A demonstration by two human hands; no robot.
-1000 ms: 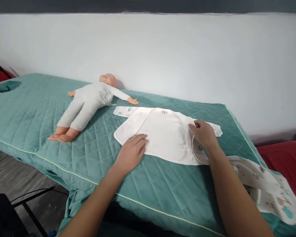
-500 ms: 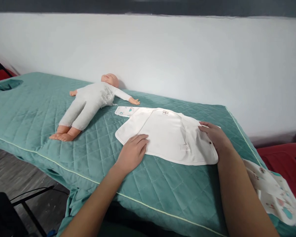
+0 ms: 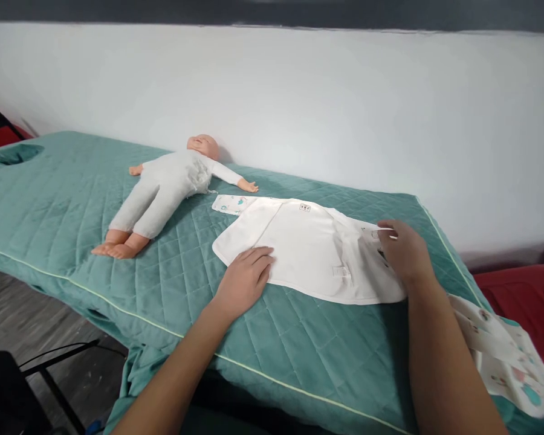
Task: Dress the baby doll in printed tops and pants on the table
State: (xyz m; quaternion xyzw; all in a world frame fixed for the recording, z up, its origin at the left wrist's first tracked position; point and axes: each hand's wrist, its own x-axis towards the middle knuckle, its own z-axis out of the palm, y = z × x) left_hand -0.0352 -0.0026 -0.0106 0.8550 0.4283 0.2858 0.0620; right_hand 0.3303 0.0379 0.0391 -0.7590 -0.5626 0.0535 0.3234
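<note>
A white baby garment [image 3: 308, 248] lies spread flat on the green quilted table [image 3: 72, 205]. My left hand [image 3: 245, 279] rests flat on its near left edge, fingers stretched out. My right hand [image 3: 403, 251] is at the garment's right end, fingers curled and pinching the fabric edge there. A baby doll [image 3: 163, 187] in a pale bodysuit lies on its back further left, head toward the wall. A small patterned sleeve [image 3: 226, 204] of the garment pokes out beside the doll's hand.
A patterned white cloth [image 3: 503, 356] hangs off the table's near right corner, under my right forearm. A red object [image 3: 521, 296] stands right of the table. The white wall runs close behind. A face hole [image 3: 13, 154] opens at the table's far left.
My right hand has slid to the right along the garment, flattening its folded flap, and now pinches the right edge. My left hand has stayed put.
</note>
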